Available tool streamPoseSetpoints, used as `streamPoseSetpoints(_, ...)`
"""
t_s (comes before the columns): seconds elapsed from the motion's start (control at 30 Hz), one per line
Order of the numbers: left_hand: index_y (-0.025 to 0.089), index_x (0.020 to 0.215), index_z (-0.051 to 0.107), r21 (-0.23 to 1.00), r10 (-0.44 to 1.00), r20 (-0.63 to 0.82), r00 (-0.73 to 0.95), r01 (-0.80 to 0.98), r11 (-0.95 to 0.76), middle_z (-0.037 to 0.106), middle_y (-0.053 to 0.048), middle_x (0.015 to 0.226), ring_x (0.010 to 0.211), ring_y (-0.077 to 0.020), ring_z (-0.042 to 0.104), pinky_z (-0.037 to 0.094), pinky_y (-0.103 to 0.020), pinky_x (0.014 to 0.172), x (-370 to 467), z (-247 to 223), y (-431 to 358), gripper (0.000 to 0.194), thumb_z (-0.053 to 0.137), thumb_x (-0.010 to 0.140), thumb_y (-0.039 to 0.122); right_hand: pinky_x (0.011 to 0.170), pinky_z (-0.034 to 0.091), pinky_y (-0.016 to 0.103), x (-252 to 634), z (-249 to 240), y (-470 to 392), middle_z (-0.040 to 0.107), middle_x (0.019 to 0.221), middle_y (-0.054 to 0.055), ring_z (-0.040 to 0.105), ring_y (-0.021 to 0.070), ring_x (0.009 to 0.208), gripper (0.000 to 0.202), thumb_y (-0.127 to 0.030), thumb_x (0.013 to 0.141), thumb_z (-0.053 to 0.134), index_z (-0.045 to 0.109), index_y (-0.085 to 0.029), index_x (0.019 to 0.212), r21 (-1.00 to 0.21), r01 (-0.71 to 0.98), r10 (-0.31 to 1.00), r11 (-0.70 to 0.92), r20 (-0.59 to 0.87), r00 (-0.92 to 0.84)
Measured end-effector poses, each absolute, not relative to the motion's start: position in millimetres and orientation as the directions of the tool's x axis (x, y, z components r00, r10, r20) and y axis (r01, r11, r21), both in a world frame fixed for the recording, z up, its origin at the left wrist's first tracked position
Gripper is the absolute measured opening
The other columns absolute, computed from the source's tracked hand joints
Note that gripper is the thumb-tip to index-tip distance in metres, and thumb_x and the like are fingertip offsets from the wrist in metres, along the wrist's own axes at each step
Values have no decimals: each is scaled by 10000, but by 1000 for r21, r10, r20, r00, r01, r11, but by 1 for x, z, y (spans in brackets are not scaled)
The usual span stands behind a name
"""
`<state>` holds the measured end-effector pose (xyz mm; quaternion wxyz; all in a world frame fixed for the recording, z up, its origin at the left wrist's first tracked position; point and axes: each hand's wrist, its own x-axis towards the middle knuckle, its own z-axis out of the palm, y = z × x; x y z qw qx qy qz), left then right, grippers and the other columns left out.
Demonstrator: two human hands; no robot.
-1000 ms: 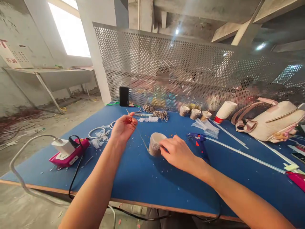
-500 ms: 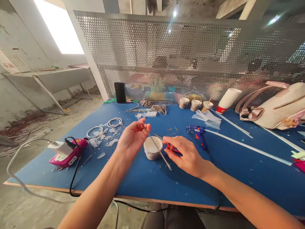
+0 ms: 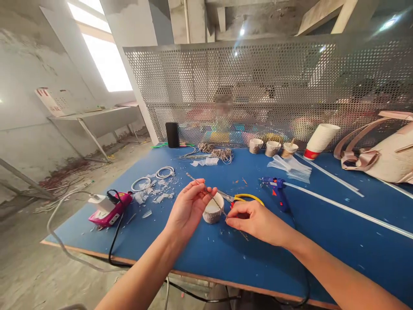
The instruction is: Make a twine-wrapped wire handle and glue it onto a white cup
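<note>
A thin, stiff-looking length of grey-brown twisted cord (image 3: 219, 206) runs slanting between my two hands. My left hand (image 3: 190, 206) pinches its upper part, and a short end sticks out beyond the fingers. Lower down, my right hand (image 3: 254, 219) has thumb and fingers closed on it, with the other end hanging past them. Beneath the cord, a small white cup (image 3: 213, 216) with cord wound around its outside stands on the table. Scissors (image 3: 248, 197) with yellow and red handles lie just behind my right hand, partly hidden by it.
A blue glue gun (image 3: 274, 189) with a long glue stick lies to the right. Behind are cord bundles (image 3: 222, 155), several small cups (image 3: 272, 148), stacked paper cups (image 3: 322, 140) and a bag (image 3: 393, 150). A pink power strip (image 3: 109, 211) and plastic scraps (image 3: 158, 189) are leftward.
My right hand has closed on the lower part of the cord, where its fingers were apart beside it. The scissors' yellow handle now shows. The whole view has shifted slightly.
</note>
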<state>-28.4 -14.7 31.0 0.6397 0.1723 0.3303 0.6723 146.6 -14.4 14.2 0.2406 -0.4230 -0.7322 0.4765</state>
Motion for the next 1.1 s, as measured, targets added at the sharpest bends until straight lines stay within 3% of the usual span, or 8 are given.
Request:
streamPoseSetpoints(0.2,127,935,653,829,979,-92,-181,-559,-25,652,-55,778,750,-195,664,570,-338,725,-52,20,-27,254,680,686,88,431,318,218,157,11,-10,489,521,-39,401,88,447,241,-365,804,564,665,-172,700,-914,386,876,127,-80,-477)
streamPoseSetpoints(0.37,209,791,711,946,852,284,-439,-18,-324,629,-7,873,709,-90,567,483,-145,669,-81,29,-37,233,662,684,8,497,361,236,162,15,-6,596,616,-3,490,122,541,247,-348,829,532,701,-181,760,-832,496,883,248,-16,-469)
streamPoseSetpoints(0.43,215,755,733,916,835,400,-377,142,-374,646,-38,938,845,-129,568,461,-157,781,-84,40,-37,264,646,685,-24,558,395,249,161,22,-5,652,682,8,544,144,611,228,-312,831,533,707,-194,743,-780,529,868,334,36,-494)
streamPoseSetpoints(0.53,228,790,744,860,886,453,-97,309,-406,673,-82,959,932,-195,549,405,-248,932,-84,53,-33,296,656,673,-28,631,424,266,158,34,-6,701,758,13,598,166,685,210,-266,837,536,719,-215,749,-699,552,835,455,119,-538)
streamPoseSetpoints(0.63,236,859,735,786,886,453,98,424,-449,662,-96,905,861,-230,536,414,-314,909,-83,56,-25,314,673,661,0,656,440,273,155,45,-6,719,787,13,624,169,699,195,-227,838,543,726,-230,769,-624,589,825,513,167,-540)
streamPoseSetpoints(0.77,229,746,721,697,866,474,159,534,-479,589,-71,735,750,-216,492,433,-273,769,-84,53,-18,236,670,654,17,637,437,276,150,52,-2,715,743,6,617,158,653,200,-162,817,551,711,-226,717,-540,627,819,562,259,-512)
streamPoseSetpoints(1.0,205,753,702,459,827,526,197,753,-472,576,-28,748,613,-139,490,402,-251,620,-87,65,-8,131,575,769,177,492,402,247,140,53,18,654,637,1,526,111,508,172,-265,806,564,684,-187,712,-703,542,877,461,266,-400)
streamPoseSetpoints(1.1,177,756,682,542,897,412,158,749,-381,585,-9,672,542,-123,482,395,-257,553,-89,75,-2,141,567,771,258,452,411,220,136,51,26,620,626,-12,507,83,463,162,-291,797,575,665,-176,726,-845,406,904,346,186,-385)
